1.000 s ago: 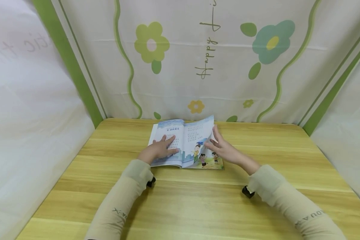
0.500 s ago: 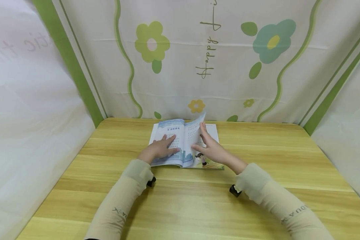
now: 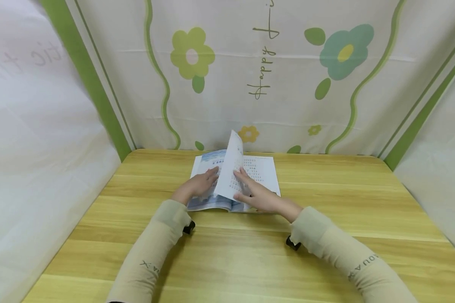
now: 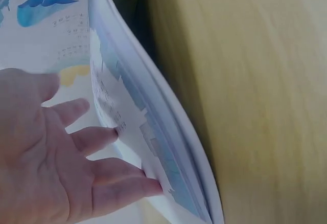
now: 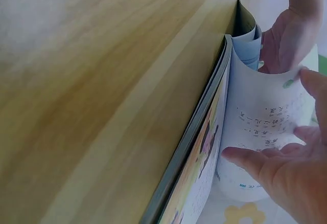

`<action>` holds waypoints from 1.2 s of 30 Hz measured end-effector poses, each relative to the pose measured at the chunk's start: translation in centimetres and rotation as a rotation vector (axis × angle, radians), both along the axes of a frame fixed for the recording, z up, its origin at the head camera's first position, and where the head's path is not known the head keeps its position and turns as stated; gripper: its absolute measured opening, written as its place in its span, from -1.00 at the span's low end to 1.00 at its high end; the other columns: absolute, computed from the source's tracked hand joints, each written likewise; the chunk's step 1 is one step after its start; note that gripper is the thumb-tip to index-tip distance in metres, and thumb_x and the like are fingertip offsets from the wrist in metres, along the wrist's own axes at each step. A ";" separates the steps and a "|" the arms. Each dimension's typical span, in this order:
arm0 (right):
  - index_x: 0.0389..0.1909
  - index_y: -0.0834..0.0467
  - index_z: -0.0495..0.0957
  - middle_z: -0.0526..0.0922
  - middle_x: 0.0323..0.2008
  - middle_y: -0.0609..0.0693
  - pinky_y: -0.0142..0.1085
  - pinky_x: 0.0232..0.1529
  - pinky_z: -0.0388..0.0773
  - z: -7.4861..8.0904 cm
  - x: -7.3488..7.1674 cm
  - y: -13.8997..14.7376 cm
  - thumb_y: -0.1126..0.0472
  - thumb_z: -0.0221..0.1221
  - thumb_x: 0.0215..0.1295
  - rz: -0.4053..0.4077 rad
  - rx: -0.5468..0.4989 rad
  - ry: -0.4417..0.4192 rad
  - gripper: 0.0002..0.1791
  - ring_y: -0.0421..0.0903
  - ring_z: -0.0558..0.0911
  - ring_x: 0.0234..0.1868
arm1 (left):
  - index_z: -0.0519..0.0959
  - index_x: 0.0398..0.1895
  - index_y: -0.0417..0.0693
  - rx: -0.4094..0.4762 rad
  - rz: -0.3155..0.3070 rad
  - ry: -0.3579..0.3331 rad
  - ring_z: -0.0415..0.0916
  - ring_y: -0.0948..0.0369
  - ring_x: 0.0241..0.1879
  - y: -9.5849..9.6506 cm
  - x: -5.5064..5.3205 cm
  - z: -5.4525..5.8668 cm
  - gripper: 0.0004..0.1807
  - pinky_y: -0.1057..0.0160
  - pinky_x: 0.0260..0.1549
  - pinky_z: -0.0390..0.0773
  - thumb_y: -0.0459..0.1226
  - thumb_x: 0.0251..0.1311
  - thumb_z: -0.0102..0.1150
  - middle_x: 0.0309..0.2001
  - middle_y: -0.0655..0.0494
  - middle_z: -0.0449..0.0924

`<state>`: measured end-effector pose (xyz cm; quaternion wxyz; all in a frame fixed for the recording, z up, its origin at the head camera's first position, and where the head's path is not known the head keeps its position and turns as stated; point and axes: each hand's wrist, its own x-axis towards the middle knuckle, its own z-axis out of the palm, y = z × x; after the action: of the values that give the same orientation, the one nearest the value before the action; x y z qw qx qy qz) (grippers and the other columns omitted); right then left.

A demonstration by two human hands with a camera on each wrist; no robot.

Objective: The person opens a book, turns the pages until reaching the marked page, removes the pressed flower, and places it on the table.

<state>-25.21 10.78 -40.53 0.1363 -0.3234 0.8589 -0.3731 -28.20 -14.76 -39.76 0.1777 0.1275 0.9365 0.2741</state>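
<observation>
An open picture book (image 3: pixel 260 168) with printed text and coloured drawings lies near the back of the table. One leaf (image 3: pixel 228 170) of it stands up from the spine and leans left. My right hand (image 3: pixel 260 198) is against that leaf's right side, its fingers extended. In the right wrist view the leaf (image 5: pixel 258 116) curves beside the right hand (image 5: pixel 294 175). My left hand (image 3: pixel 202 184) lies over the left page, partly beneath the leaning leaf. The left wrist view has the left hand (image 4: pixel 71 157) with spread fingers, fingertips at the blue-printed page (image 4: pixel 148 127).
The wood-grain table (image 3: pixel 242 261) extends in front of the book and to both sides. A white curtain (image 3: pixel 227 92) with flowers and green lines hangs right behind the table's back edge. Black wrist devices (image 3: pixel 293 243) sit under both sleeves.
The leaf has been swung from the right side up and over to the left by my right hand, which moved left with it. My left hand has shifted slightly left.
</observation>
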 end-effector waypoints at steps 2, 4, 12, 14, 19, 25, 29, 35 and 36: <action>0.67 0.09 -0.09 -0.36 0.63 0.15 0.08 0.53 -0.06 0.0 0.0 -0.1 -0.06 0.11 0.57 0.014 0.019 0.009 -0.15 0.12 -0.16 0.61 | -0.09 0.69 0.04 0.020 0.031 0.027 0.11 -0.26 0.49 -0.2 -0.2 0.0 -0.36 -0.22 0.44 0.10 0.02 0.67 -0.52 0.60 -0.20 0.00; 0.66 0.10 -0.02 -0.33 0.63 0.17 0.06 0.53 -0.04 0.0 -0.1 -0.4 -0.05 0.12 0.56 0.023 0.043 0.021 -0.18 0.12 -0.13 0.61 | -0.11 0.69 0.01 0.042 0.063 0.055 0.10 -0.28 0.48 -0.3 -0.4 -0.1 -0.34 -0.23 0.44 0.09 0.03 0.66 -0.58 0.59 -0.20 0.03; 0.62 0.16 0.10 -0.23 0.62 0.20 0.02 0.53 0.00 0.0 0.2 -1.4 0.00 0.16 0.54 0.036 0.170 0.073 -0.22 0.14 -0.06 0.60 | -0.38 0.69 0.08 0.166 0.123 0.030 -0.12 -0.33 0.53 -0.3 -0.2 -0.5 -0.21 -0.32 0.44 -0.05 0.18 0.61 -0.50 0.63 -0.24 -0.35; 0.61 0.14 0.12 -0.21 0.62 0.18 0.03 0.52 0.02 0.0 0.2 -1.6 -0.02 0.15 0.54 0.040 0.192 0.086 -0.24 0.14 -0.04 0.60 | -0.41 0.68 0.08 0.194 0.117 0.039 -0.25 -0.32 0.55 -0.2 -0.2 -0.5 -0.19 -0.34 0.44 -0.11 0.16 0.61 -0.42 0.62 -0.26 -0.47; 0.60 0.13 0.16 -0.16 0.62 0.16 0.06 0.52 0.03 -0.1 0.1 -1.9 -0.02 0.14 0.55 0.060 0.195 0.095 -0.27 0.19 0.00 0.59 | -0.44 0.67 0.07 0.171 0.092 0.092 -0.33 -0.28 0.56 0.2 -0.2 -0.7 -0.12 -0.32 0.44 -0.06 0.09 0.60 -0.21 0.60 -0.24 -0.64; 0.54 0.21 0.28 -0.06 0.60 0.21 0.13 0.51 0.01 0.0 0.2 -2.1 0.03 0.14 0.56 0.101 0.155 0.093 -0.34 0.30 0.00 0.57 | -0.30 0.70 0.17 0.074 0.039 0.125 -0.18 -0.34 0.53 0.6 0.2 -0.4 -0.11 -0.34 0.40 0.07 -0.02 0.54 0.00 0.61 -0.22 -0.61; 0.47 0.22 0.38 0.04 0.58 0.17 0.13 0.50 0.02 0.0 0.3 -2.4 0.05 0.13 0.57 0.118 0.143 0.090 -0.43 0.29 -0.03 0.57 | -0.17 0.70 0.26 0.029 0.018 0.108 -0.08 -0.36 0.51 0.9 0.4 -0.2 -0.19 -0.36 0.38 0.10 0.00 0.55 -0.01 0.63 -0.16 -0.54; 0.33 0.21 0.55 0.15 0.55 0.09 0.06 0.50 0.08 0.1 0.5 -2.4 0.11 0.15 0.55 0.156 0.116 0.067 -0.56 0.19 0.00 0.58 | -0.03 0.68 0.30 -0.048 -0.014 0.096 -0.01 -0.41 0.48 1.3 0.4 -0.5 -0.31 -0.40 0.36 0.09 0.03 0.59 -0.12 0.65 -0.10 -0.44; 0.31 0.21 0.57 0.17 0.55 0.09 0.06 0.50 0.08 0.1 0.5 -2.4 0.11 0.15 0.55 0.162 0.113 0.065 -0.57 0.19 0.01 0.58 | -0.02 0.68 0.28 -0.063 -0.021 0.095 -0.01 -0.42 0.47 1.4 0.4 -0.5 -0.32 -0.42 0.36 0.06 0.03 0.60 -0.14 0.65 -0.11 -0.41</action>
<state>-24.74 8.42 -40.48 0.1559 -0.3956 0.8535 -0.3012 -27.80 -13.40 -40.30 0.1398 0.1445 0.9507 0.2360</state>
